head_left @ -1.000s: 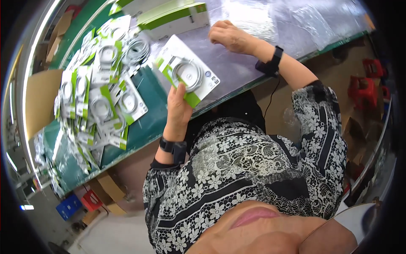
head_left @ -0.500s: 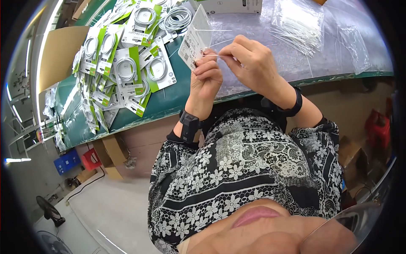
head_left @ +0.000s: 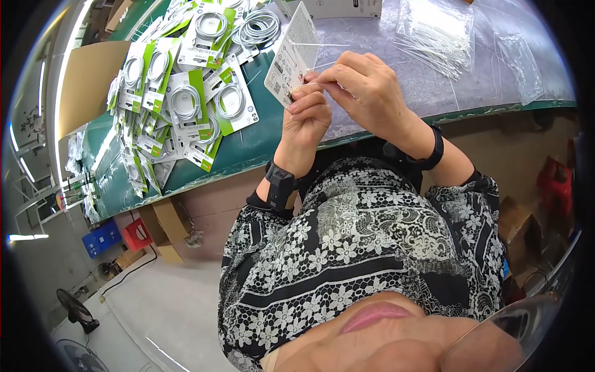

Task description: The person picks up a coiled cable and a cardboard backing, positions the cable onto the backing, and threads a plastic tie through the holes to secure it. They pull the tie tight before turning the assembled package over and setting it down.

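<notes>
Upright in my left hand (head_left: pixel 308 118) is a white printed packaging card (head_left: pixel 285 69), its back turned toward me; the fingers are closed on its lower right edge. A thin white cable tie (head_left: pixel 322 44) juts out to the right from the upper part of the card. My right hand (head_left: pixel 369 87) is closed in a pinch at the card's lower right edge, close against the left fingertips. A second thin white tie (head_left: pixel 326 64) runs toward its fingers, and the pinched end is mostly hidden. What lies on the card's far side cannot be seen.
A pile of white-and-green cards with coiled white cables (head_left: pixel 186 102) covers the left of the green bench (head_left: pixel 260 149). Behind it lies a loose cable coil (head_left: pixel 259 28). Back right are a bag of white cable ties (head_left: pixel 437 40) and a clear plastic bag (head_left: pixel 520 68).
My right hand has come in slightly left, and its fingertips now meet the card's edge and my left fingers. The card has shifted a little to the right.
</notes>
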The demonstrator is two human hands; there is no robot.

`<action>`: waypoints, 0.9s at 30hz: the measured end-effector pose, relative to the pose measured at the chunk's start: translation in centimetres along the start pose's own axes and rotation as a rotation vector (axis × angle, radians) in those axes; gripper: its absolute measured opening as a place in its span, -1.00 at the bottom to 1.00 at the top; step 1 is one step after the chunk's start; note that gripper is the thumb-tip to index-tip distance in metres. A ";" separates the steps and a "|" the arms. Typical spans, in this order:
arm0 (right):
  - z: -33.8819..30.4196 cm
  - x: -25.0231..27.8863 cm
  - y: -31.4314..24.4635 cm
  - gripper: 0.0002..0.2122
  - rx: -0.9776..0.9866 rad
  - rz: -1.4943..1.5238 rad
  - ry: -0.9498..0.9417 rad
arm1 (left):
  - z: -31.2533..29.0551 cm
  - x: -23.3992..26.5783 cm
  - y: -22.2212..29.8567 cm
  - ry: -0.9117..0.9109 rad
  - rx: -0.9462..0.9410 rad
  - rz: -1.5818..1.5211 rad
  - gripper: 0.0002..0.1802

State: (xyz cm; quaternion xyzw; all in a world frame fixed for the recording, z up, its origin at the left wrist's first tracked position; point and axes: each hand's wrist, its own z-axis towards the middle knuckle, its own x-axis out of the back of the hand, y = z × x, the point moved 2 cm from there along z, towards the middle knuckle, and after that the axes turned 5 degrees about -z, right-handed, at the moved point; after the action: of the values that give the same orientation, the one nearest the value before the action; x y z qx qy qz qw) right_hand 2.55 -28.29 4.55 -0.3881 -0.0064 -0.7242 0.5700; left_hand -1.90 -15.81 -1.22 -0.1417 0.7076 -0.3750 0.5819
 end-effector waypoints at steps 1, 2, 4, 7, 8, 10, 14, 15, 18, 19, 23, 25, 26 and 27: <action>0.0 -0.1 0.0 -0.90 -0.012 0.005 -0.011 | 0.1 0.1 0.0 0.006 0.004 0.006 -0.91; 0.0 -0.3 0.0 -0.89 -0.020 0.015 -0.023 | 0.0 0.2 0.0 0.007 0.003 0.014 -0.91; 0.0 -0.4 -0.1 -0.88 -0.024 0.019 -0.040 | -0.1 1.0 0.9 -0.001 -0.033 0.162 -0.87; -0.2 -0.8 0.5 -0.85 -0.212 0.287 -0.093 | 0.2 1.4 1.5 -0.022 -0.103 0.456 -0.80; -0.5 -1.0 0.7 -0.85 -0.202 0.286 -0.098 | 0.2 0.7 1.4 0.037 -0.165 0.645 -0.73; -1.7 -0.9 2.0 -0.81 -0.347 0.363 -0.099 | 0.3 -0.5 1.2 0.158 -0.282 0.998 -0.61; -4.2 -2.0 3.7 -0.76 -0.516 0.515 -0.026 | 0.1 -1.2 0.3 0.025 -0.332 1.330 -0.48; -4.7 -2.2 4.1 -0.75 -0.566 0.580 0.014 | 0.0 -1.1 0.2 0.015 -0.330 1.320 -0.48; -5.5 -2.4 4.5 -0.74 -0.586 0.585 0.021 | -0.1 -0.9 0.3 0.047 -0.298 1.369 -0.42; -5.5 -2.4 4.6 -0.74 -0.598 0.594 0.027 | -0.1 -0.9 0.2 0.040 -0.300 1.362 -0.42; -5.0 -1.7 4.2 -0.73 -0.545 0.490 0.050 | -0.1 -0.9 -0.1 0.086 -0.355 1.365 -0.42; -4.3 -0.3 4.3 -0.72 -0.421 0.305 0.097 | -0.1 -1.0 -0.2 0.046 -0.478 1.433 -0.43; -3.8 0.8 4.4 -0.71 -0.299 0.120 0.150 | -0.2 -1.0 -0.3 0.027 -0.538 1.467 -0.44; -3.4 1.5 4.1 -0.70 -0.176 -0.068 0.204 | -0.1 -0.9 -0.3 0.025 -0.540 1.465 -0.44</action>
State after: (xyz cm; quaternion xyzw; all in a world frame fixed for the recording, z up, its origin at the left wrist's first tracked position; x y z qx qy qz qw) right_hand 4.02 -32.49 1.24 -0.3607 0.1018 -0.7765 0.5065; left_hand -1.82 -15.38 -0.32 0.2293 0.6941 0.2884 0.6185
